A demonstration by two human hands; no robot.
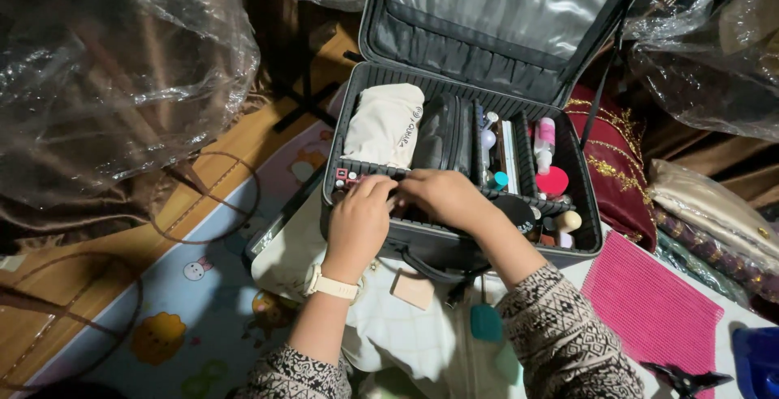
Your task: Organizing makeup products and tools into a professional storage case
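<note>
An open grey makeup case (357,107) stands before me, lid raised. Both hands reach into its near compartment row. My left hand (357,220), with a cream watch on the wrist, rests fingers-down at the front divider near small red and white items (345,177). My right hand (446,196) lies beside it, fingers curled into the same row; what it grips is hidden. Inside are a cream cloth pouch (385,123), a black pouch (442,135), a pink bottle (545,143), a red round lid (552,181) and brushes.
A cream quilted bag (406,334) lies under the case front. A pink mat (649,306) and black scissors (686,380) are at right, a red embroidered cloth (608,155) behind. Clear plastic sheeting (114,66) covers things at left. A patterned play mat (178,310) covers the floor.
</note>
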